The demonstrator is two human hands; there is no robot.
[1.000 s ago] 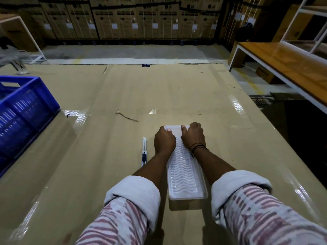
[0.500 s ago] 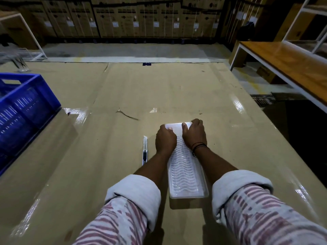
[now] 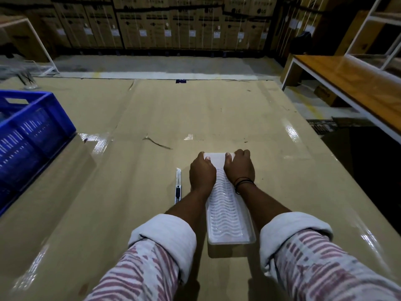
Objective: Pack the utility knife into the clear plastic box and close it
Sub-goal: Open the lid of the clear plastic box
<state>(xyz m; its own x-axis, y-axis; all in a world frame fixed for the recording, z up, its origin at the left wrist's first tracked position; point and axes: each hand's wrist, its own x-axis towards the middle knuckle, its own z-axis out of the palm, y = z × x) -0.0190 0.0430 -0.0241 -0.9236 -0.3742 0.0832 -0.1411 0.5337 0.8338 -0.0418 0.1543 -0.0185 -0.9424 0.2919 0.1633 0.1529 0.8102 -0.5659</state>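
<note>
Cardboard-covered table (image 3: 217,109); utility knife (image 3: 178,185) just left of left hand (image 3: 202,173) fingers.

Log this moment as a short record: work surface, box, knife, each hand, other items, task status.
surface: cardboard-covered table, glossy in places
box: clear plastic box, lid on, lying lengthwise away from the person
knife: utility knife flat on the table, just left of the box, untouched
left hand: left hand on the box's far end, thumb on the lid
right hand: right hand on the same end, thumb on the lid
other: blue crate at far left; wooden bench at right
status: knife not yet packed
</note>
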